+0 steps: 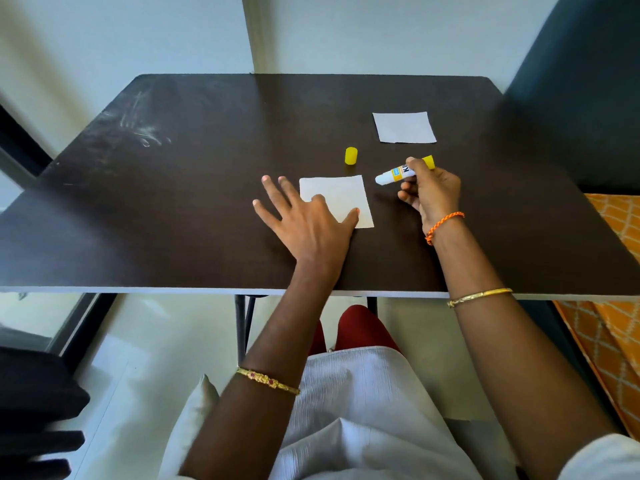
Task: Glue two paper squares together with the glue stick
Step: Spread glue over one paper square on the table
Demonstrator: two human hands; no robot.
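- I see the dark brown rectangular table top [173,202] filling most of the head view, with pale scuff marks near its far left corner.
- My left hand [308,223] lies flat with its fingers spread and straight; the thumb and the forefinger rest on the near white paper square [341,195], pressing its left and near parts to the table, while the other fingers lie on bare table to the left of it.
- My right hand [433,192] has its fingers curled round the white glue stick with yellow base and yellow-blue label [398,173], gripping it by the rear half.
- The glue stick is uncapped and held nearly level, tilted slightly down, its white tip pointing left and lying just beside the right edge of the near paper square; I cannot tell whether the tip touches the paper or the table.
- The small yellow cylindrical cap [350,156] stands upright on the table, apart from the stick, just beyond the near square's far edge.
- The second white paper square [404,127] lies flat farther back and to the right, well apart from the first and touched by neither hand.
- An orange braided thread band [443,226] sits on the right wrist.
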